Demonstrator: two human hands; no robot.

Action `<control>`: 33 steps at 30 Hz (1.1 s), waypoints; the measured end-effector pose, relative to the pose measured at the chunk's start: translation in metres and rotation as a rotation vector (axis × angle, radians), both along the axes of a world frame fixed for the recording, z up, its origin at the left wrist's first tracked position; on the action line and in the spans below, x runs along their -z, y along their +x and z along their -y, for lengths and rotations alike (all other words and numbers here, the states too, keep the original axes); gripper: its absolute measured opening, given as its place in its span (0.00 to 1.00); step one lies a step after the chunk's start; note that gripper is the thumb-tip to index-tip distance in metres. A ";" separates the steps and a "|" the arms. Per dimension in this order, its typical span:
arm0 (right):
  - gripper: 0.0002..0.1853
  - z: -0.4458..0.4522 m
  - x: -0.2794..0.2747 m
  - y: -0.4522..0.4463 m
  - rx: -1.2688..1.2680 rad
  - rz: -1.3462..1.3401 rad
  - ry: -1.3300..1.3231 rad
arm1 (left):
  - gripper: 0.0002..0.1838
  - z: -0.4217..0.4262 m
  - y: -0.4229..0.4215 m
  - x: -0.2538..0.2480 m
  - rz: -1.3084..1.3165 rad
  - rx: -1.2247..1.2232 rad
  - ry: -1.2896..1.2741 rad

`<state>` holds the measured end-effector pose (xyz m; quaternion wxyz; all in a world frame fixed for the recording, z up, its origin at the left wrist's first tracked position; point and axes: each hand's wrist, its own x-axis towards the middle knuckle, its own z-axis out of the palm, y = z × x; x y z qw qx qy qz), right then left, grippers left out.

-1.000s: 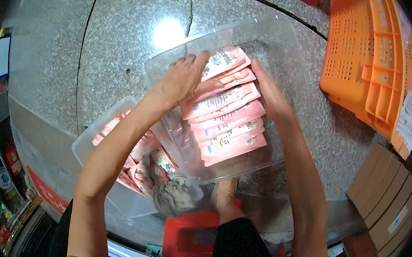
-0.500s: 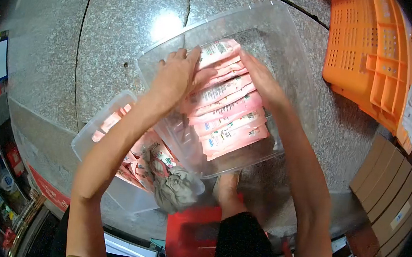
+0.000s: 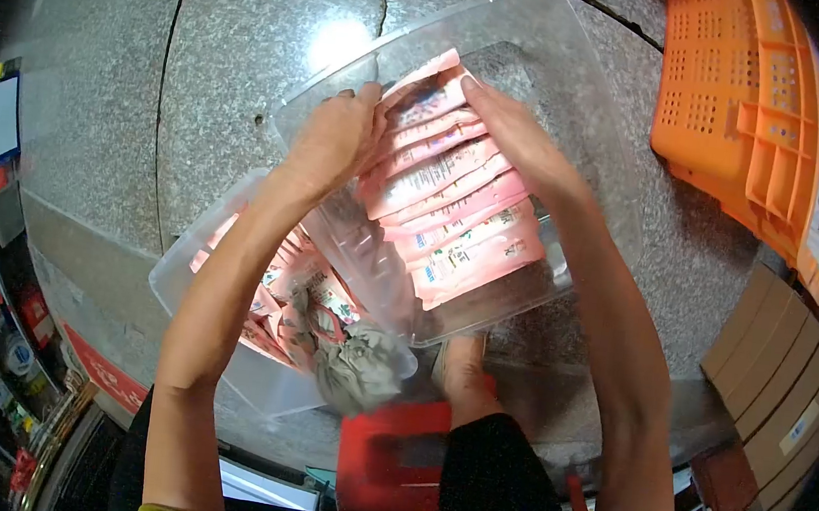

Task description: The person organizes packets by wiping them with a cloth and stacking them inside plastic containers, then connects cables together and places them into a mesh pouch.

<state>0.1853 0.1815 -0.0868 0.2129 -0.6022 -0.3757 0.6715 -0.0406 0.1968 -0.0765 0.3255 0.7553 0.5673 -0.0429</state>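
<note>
A clear plastic bin (image 3: 599, 166) holds a row of overlapping pink packets (image 3: 474, 262) with printed labels. At the far end of the row, a pink packet (image 3: 430, 103) stands raised with its top edge tipped up. My left hand (image 3: 337, 138) grips its left side, fingers curled and partly hidden behind the bin wall. On the other side, my right hand (image 3: 514, 135) pinches the packet's right edge, thumb side up. A smaller clear bin (image 3: 168, 275), partly under my left forearm, holds jumbled pink packets (image 3: 276, 286) and a grey-green cloth (image 3: 358, 365).
An orange perforated crate (image 3: 715, 98) stands at the right, with flattened brown cardboard (image 3: 767, 363) below it. A red object (image 3: 394, 453) lies near my legs. Shelved goods (image 3: 3, 323) line the left edge. Speckled stone slabs (image 3: 241, 58) form the floor.
The far packet's top edge has tilted up between my hands. My left hand has shifted slightly left and its fingers have curled in more. The view has shifted slightly.
</note>
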 end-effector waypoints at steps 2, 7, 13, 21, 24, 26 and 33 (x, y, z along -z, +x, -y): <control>0.33 0.000 0.001 -0.001 0.006 -0.096 -0.009 | 0.21 0.010 0.004 -0.003 -0.072 0.079 0.163; 0.36 0.006 0.003 0.006 0.018 -0.191 0.139 | 0.20 0.008 0.001 0.001 0.040 0.123 0.014; 0.36 0.007 0.035 0.025 -0.054 -0.111 0.191 | 0.19 0.000 -0.005 -0.018 0.040 0.133 -0.066; 0.34 0.019 0.002 0.033 -0.009 -0.260 0.079 | 0.26 0.026 -0.027 -0.057 -0.004 0.007 0.829; 0.32 0.017 0.005 0.012 -0.061 -0.276 0.127 | 0.24 0.026 -0.035 -0.022 0.328 -0.396 0.544; 0.33 0.012 0.009 0.012 -0.092 -0.203 0.081 | 0.19 0.023 -0.035 -0.016 0.389 -0.466 0.394; 0.37 0.013 0.010 0.023 -0.066 -0.173 0.096 | 0.15 0.011 -0.018 -0.018 0.465 -0.489 0.349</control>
